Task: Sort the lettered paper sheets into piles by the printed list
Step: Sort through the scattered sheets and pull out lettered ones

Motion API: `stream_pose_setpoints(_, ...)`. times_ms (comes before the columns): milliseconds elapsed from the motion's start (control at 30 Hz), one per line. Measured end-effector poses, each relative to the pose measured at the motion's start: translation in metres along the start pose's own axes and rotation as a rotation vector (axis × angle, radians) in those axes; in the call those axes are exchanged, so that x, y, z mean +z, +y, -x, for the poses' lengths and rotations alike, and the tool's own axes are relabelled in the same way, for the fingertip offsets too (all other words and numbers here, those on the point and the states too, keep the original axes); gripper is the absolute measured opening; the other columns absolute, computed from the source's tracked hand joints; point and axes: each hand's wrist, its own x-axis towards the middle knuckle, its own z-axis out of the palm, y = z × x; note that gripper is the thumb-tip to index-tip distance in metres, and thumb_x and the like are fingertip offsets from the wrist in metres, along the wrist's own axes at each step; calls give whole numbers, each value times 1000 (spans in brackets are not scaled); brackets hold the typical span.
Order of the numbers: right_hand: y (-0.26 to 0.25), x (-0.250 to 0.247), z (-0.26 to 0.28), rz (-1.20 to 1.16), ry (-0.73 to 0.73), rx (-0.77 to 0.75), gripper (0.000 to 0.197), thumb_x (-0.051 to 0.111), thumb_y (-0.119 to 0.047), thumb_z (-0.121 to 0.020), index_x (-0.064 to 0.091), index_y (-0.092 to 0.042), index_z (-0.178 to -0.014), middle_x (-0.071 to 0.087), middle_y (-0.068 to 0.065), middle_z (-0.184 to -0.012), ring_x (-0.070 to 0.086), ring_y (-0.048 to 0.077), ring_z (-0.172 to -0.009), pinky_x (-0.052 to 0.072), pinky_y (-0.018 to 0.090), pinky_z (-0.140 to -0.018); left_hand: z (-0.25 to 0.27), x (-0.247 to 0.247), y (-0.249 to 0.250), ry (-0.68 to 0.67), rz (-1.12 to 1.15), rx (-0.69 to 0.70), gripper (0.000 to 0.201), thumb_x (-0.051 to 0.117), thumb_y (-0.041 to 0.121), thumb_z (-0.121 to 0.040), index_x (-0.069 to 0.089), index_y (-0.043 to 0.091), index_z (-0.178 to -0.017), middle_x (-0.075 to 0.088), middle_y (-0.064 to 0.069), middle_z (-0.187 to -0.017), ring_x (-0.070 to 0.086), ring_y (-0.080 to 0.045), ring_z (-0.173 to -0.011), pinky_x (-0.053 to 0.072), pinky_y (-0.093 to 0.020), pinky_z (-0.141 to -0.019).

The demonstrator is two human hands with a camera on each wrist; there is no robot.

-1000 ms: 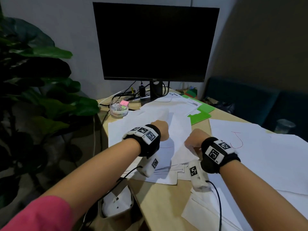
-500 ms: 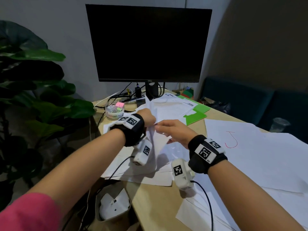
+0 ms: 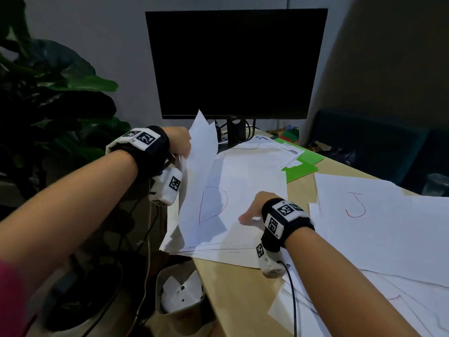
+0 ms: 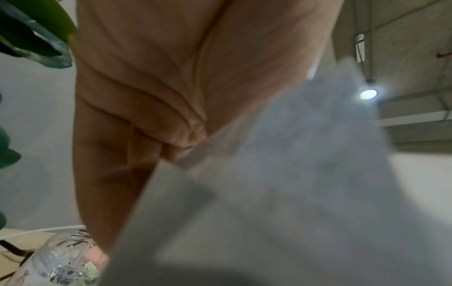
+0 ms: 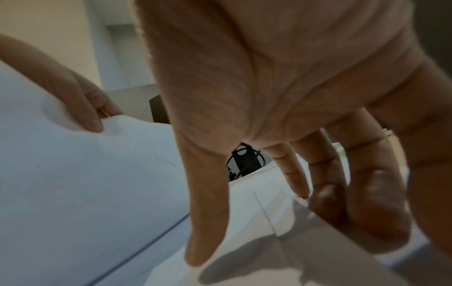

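Left fingers (image 5: 94, 118) pinched on raised sheet (image 3: 202, 164); right fingers (image 5: 300, 185) spread, empty, over paper-strewn desk (image 3: 243, 293); dark monitor (image 3: 235, 62) behind

Bare wooden desk (image 3: 245, 288) open between paper stack (image 3: 245, 171) and J sheet (image 3: 379, 215). Monitor (image 3: 235, 64) blocked far side; plant (image 3: 56, 98) crowded left edge; lifted sheet (image 3: 201, 152) stood upright.

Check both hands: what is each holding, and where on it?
The left hand pinches the lifted sheets at their left edge. The right hand holds nothing; its straight fingers rest on the pile.
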Motion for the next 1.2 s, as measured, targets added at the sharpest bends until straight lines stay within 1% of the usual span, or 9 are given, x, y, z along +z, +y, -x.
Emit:
stream_pose_setpoints(233,-5,2,-8,126,73,43,31,71,-28,-84,63,-5,-104,65,9,-113,63,26,-104,47,29,-78,-2,7,3,5,127,-18,49,53,0,-87,41,9,-133,57,-14,-118,57,-27,-71,43,-26,-54)
stream_pose_setpoints(367,8,-6,-14,-22,110,103,26,53,-11,-93,49,-5,-68,59,17,-100,58,28,-91,45,29,-74,-4,15,8,9,161,64,76,49,-4,-88,15,21,-150,48,-12,-128,54,-28,-70,42,-28,-52)
stream_pose_setpoints(533,16,-16,-4,-75,279,79,12,46,-10,-92,56,-5,-92,62,17,-108,55,29,-89,42,28,-73,-2,19,23,-9,29,95,38,50,3,-92,58,8,-128,59,-12,-127,60,-28,-103,46,-27,-75)
stream_pose_setpoints(667,2,-24,2,-242,322,-25,11,53,-14,-84,51,-5,-77,57,11,-82,54,28,-71,47,29,-58,-10,28,25,19,125,62,20,59,17,-89,66,-1,-97,66,-13,-97,60,-25,-72,49,-30,-61)
stream_pose_setpoints(767,-16,-25,11,-614,268,-137,9,55,-9,-82,55,-5,-74,56,10,-72,56,23,-60,52,28,-50,-11,33,26,15,208,45,39,51,40,-93,71,6,-90,62,-8,-85,53,-22,-62,40,-26,-54)
stream_pose_setpoints(900,-37,-22,22,-772,256,-262,7,55,-8,-81,57,-8,-74,56,6,-78,56,19,-66,49,23,-48,-15,45,24,-53,272,19,62,45,65,-88,71,9,-99,68,-7,-101,65,-27,-89,50,-31,-78)
stream_pose_setpoints(1033,-50,-14,29,-752,247,-414,19,59,-7,-82,58,-16,-65,55,0,-74,54,13,-69,45,20,-44,-12,50,27,-60,294,13,47,56,55,-87,69,9,-83,59,-2,-67,52,-18,-55,40,-24,-52)
stream_pose_setpoints(1133,-55,-9,35,-734,199,-516,19,63,-11,-83,62,-15,-65,56,-3,-68,55,11,-65,47,21,-47,-9,53,28,-46,191,-8,26,63,29,-82,57,11,-64,52,-3,-60,49,-17,-54,38,-21,-49)
stream_pose_setpoints(1200,-53,-7,35,-752,151,-509,21,64,-25,-87,67,-7,-75,61,-1,-68,58,11,-60,48,23,-53,-7,49,26,-13,89,-15,10,63,16,-81,62,7,-76,57,-5,-72,52,-19,-65,42,-25,-55)
